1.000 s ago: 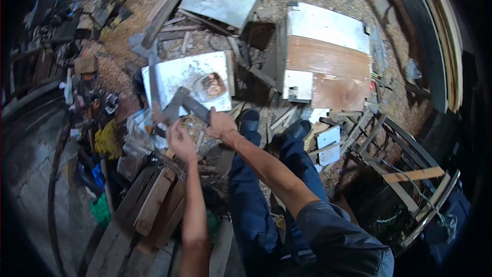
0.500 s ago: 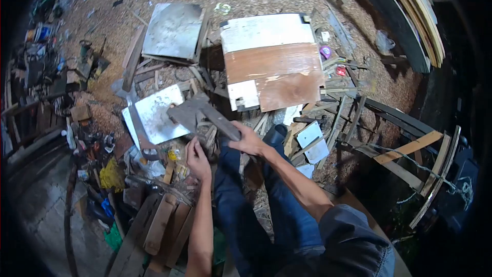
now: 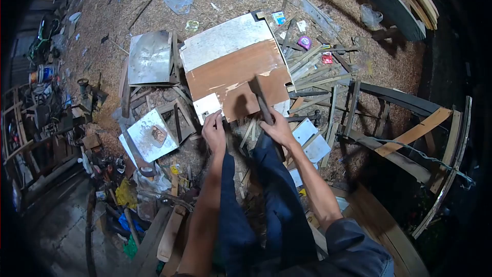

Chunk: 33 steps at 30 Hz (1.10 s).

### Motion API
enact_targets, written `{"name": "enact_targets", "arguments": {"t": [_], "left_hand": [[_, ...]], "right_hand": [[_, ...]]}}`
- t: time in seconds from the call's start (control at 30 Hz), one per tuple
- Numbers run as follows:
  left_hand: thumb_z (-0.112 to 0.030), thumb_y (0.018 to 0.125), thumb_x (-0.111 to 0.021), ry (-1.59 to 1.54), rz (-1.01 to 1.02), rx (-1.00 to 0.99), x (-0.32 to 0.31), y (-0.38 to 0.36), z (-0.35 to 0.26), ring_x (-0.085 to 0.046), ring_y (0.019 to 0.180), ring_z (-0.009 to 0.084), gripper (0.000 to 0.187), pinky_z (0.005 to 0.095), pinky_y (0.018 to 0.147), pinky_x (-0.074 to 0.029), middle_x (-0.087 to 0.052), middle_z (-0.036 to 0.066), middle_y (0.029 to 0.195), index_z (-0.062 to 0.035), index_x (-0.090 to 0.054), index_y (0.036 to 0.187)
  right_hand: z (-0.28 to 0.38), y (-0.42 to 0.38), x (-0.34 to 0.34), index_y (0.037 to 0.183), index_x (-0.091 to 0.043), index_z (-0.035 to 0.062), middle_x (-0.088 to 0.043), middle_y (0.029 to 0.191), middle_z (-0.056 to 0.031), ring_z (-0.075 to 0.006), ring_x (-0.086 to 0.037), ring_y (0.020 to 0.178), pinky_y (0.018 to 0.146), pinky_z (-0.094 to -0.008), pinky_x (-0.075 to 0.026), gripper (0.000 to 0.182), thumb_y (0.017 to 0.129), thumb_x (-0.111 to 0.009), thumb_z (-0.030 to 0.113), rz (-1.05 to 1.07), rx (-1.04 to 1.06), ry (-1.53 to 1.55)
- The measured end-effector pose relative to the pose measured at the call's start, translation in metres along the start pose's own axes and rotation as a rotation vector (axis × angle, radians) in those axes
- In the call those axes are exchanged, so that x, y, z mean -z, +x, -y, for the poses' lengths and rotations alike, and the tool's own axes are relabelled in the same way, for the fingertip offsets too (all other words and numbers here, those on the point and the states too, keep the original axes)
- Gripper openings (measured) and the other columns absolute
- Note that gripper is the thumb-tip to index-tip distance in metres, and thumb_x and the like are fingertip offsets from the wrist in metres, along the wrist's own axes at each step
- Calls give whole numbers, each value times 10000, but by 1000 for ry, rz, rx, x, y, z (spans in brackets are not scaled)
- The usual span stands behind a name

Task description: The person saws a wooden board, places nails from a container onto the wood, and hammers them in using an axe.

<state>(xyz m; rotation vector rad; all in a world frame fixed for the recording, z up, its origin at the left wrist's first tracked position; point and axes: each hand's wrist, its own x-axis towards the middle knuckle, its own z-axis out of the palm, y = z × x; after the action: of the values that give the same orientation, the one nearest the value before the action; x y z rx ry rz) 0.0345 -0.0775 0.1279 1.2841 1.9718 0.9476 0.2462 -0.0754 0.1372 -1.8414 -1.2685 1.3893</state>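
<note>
My right hand is wrapped round a dark wooden stick, whose upper end points forward above a white and brown panel. A shadow falls on the brown part beside the stick. My left hand is at the panel's near left corner, its fingers curled at the white edge, and seems to pinch it. The panel's brown strips have splintered edges, and notches with dark pieces show at its far right corner. Its underside is hidden.
A stained white-topped box and a white sheet with a hole lie to the left. Wood strips, a purple tape measure and a hammer are to the right. A broken wooden frame stands farther right.
My right hand has swung the dark wood from the left to above the panel. My left hand has moved up to the panel's corner. The panel appears turned counterclockwise, and the view has shifted.
</note>
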Motion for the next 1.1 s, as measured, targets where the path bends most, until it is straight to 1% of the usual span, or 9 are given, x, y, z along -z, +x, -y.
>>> {"name": "enact_targets", "arguments": {"t": [0.07, 0.17, 0.2, 0.3, 0.43, 0.67, 0.77, 0.87, 1.1], "left_hand": [[-90, 937, -618, -9, 29, -3, -12, 5, -2, -668, 942, 232, 184, 332, 831, -515, -706, 157, 1003, 22, -712, 1048], [-111, 941, -626, -18, 29, -3, -34, 17, 0, -679, 838, 191, 192, 303, 731, -534, -716, 148, 985, 21, -714, 1050], [-140, 939, -642, 4, 40, -46, -42, 22, 10, -671, 751, 153, 211, 271, 666, -528, -723, 123, 914, 19, -715, 1057], [-156, 934, -654, -21, 162, 41, -59, 40, 20, -669, 725, 140, 226, 262, 668, -524, -722, 105, 854, 19, -714, 1062], [-164, 939, -649, 35, 273, 55, -80, 65, 22, -672, 707, 130, 220, 270, 670, -524, -722, 114, 810, 7, -718, 1057], [-150, 915, -662, 106, 294, -170, -103, 84, 47, -682, 707, 212, 152, 318, 657, -527, -717, 134, 850, -33, -729, 987], [-131, 912, -659, -8, 294, -416, -106, 90, 60, -669, 741, 241, 124, 342, 648, -517, -690, 132, 901, -46, -726, 973], [-136, 900, -644, -6, 392, -272, -100, 94, 53, -644, 873, 323, 124, 403, 753, -505, -646, 122, 924, -57, -721, 958], [-116, 896, -658, -56, 368, -362, -106, 94, 60, -638, 799, 293, 109, 375, 695, -493, -631, 113, 901, -46, -720, 951]], "right_hand": [[-8, 2, 10, 1275, -571, -1, -661, 1086, -268, -374, -656, 990, 891, -410, -493, 561, 833, -646, 337, -106, 25, -7], [-3, 15, 27, 1238, -593, -7, -669, 1052, -281, -407, -653, 1007, 894, -441, -486, 530, 878, -608, 382, 85, -269, 65], [-11, 16, 25, 1217, -605, -9, -676, 1004, -290, -435, -648, 1009, 888, -460, -486, 514, 909, -583, 401, 22, -194, -4], [-30, 21, 18, 1232, -597, -10, -671, 987, -308, -452, -647, 1000, 873, -469, -491, 542, 914, -574, 428, -4, -133, -77], [-10, 27, 11, 1238, -593, -8, -667, 945, -322, -471, -654, 939, 821, -471, -510, 547, 919, -564, 434, 34, -266, -87], [-30, 54, -20, 1197, -602, -19, -676, 866, -277, -401, -685, 842, 773, -448, -519, 528, 929, -570, 435, -92, -236, -51], [-39, 61, -30, 1148, -616, -26, -671, 823, -233, -326, -676, 779, 749, -420, -515, 511, 932, -583, 436, -88, -304, 33], [-48, 66, -41, 1089, -635, -31, -658, 800, -189, -269, -638, 743, 722, -396, -502, 477, 932, -604, 418, -172, -261, 50], [-54, 71, -54, 1107, -645, -18, -687, 857, -232, -339, -685, 825, 769, -416, -520, 480, 904, -618, 416, -258, -291, 49]]}}
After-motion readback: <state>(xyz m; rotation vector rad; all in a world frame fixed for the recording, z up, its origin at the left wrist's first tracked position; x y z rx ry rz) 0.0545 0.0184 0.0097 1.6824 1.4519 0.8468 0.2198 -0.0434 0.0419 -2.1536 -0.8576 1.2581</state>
